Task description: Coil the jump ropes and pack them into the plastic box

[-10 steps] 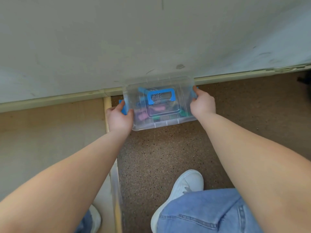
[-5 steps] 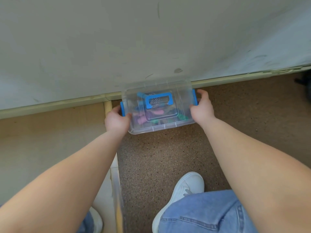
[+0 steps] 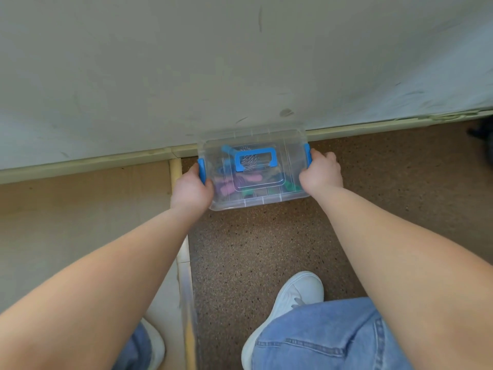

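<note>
A clear plastic box (image 3: 286, 153) with its lid on, a blue handle and blue side latches sits on the speckled brown floor against the wall. Coiled jump ropes (image 3: 249, 180) with pink, purple, green and blue parts show through the lid. My left hand (image 3: 190, 192) grips the box's left end at the blue latch. My right hand (image 3: 321, 173) grips the right end at the other latch.
A pale wall (image 3: 240, 62) with a baseboard rises right behind the box. A light wooden board (image 3: 80, 209) with a raised strip lies to the left. My white shoe (image 3: 293, 297) and jeans-clad knee (image 3: 328, 340) are below on the brown floor.
Both hands have stayed on the box's ends. The box has shifted slightly along the wall, and my left hand now covers more of the left latch.
</note>
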Motion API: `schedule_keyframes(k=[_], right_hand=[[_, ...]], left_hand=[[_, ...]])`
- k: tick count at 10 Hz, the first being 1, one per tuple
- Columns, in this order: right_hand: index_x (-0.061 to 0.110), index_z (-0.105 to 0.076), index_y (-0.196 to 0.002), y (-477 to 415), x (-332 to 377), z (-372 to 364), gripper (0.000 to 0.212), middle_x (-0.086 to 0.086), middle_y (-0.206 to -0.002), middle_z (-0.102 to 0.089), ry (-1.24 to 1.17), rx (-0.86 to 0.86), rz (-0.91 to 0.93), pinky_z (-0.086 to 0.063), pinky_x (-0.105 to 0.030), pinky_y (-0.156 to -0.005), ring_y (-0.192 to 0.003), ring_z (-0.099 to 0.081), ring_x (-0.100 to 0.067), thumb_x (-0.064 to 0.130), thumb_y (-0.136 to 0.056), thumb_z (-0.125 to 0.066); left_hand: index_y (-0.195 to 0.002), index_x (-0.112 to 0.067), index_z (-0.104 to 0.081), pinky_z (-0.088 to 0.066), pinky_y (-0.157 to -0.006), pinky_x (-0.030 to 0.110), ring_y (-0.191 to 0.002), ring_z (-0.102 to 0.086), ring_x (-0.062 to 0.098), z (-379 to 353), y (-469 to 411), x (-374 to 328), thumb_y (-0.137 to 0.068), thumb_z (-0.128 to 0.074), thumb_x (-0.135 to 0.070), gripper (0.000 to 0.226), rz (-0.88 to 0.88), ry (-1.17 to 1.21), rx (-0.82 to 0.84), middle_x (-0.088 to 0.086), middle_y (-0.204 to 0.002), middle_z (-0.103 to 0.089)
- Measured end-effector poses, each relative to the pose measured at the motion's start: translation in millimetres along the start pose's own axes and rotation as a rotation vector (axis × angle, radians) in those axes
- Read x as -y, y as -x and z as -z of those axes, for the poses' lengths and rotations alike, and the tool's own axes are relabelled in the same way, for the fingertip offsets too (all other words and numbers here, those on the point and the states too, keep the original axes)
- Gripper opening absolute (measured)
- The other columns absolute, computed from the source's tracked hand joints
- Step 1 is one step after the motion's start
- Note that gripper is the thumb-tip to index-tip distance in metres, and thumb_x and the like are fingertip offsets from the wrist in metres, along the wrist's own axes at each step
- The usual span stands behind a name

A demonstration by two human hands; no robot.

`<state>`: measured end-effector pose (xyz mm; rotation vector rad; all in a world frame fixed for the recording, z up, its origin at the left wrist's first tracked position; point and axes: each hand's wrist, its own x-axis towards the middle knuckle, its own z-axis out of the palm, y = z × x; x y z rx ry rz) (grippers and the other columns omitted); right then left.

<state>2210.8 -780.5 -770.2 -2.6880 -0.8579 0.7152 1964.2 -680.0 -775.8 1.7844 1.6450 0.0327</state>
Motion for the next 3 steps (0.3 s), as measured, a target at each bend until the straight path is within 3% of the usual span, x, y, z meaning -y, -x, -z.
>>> schedule_keyframes(k=[1, 3], right_hand=[[0.019, -0.044, -0.145, 12, 13, 6, 0.055, -0.015, -0.139, -0.041, 0.073, -0.047, 0.041, -0.048, -0.05, -0.1, -0.128, -0.042, -0.036, 0.022, -0.092, -0.058], [0.019, -0.037, -0.151, 55, 54, 38, 0.059, -0.015, -0.148, -0.036, -0.019, 0.032, 0.209, -0.041, -0.048, -0.11, -0.135, -0.041, -0.036, 0.024, -0.095, -0.055]], left_hand=[[-0.152, -0.011, -0.03, -0.045, -0.1, 0.041, -0.128, -0.05, 0.034, 17, 6, 2, -0.092, -0.057, -0.027, 0.068, 0.024, -0.043, 0.031, 0.017, -0.143, -0.048], [-0.151, -0.015, -0.033, -0.038, -0.107, 0.038, -0.135, -0.043, 0.031, 71, 36, -13, -0.092, -0.055, -0.028, 0.065, -0.183, -0.137, -0.018, 0.015, -0.148, -0.041]])
